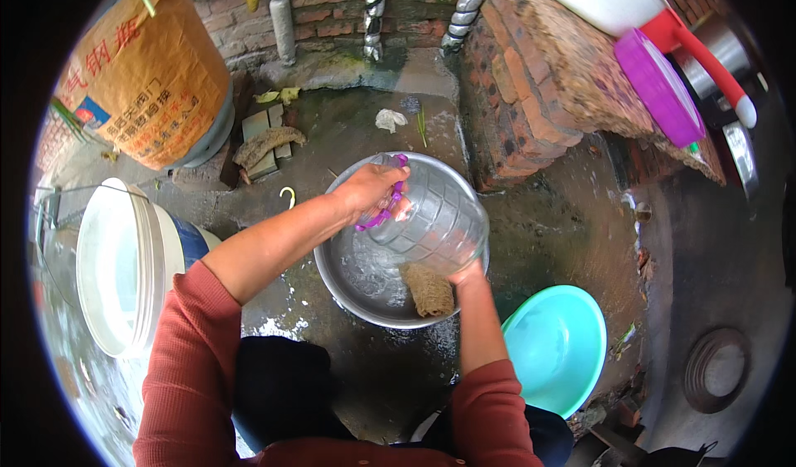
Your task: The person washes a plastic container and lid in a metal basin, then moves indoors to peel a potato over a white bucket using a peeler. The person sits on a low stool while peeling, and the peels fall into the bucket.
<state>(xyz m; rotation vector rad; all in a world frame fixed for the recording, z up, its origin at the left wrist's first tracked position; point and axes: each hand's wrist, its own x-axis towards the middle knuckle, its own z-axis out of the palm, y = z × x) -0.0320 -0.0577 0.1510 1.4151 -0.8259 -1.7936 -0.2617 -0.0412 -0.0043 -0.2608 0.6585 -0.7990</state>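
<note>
A large clear jar [435, 218] with a grid pattern and a purple ring at its neck is held tilted over a round metal basin [326, 280]. My left hand [367, 190] grips the neck end by the purple ring. Under the jar's lower right end is my right hand [466, 271], supporting it, its fingers largely hidden behind the jar. Water lies in the basin, and a brown loofah-like scrubber [430, 291] rests inside against the near wall, just below the jar.
A white bucket [149, 274] stands at the left, a turquoise basin [559, 349] at the lower right. Bricks support a rough slab [572, 62] at the upper right, bearing a purple lid [659, 87]. A gas cylinder in a printed brown cover [149, 75] stands upper left. The floor is wet.
</note>
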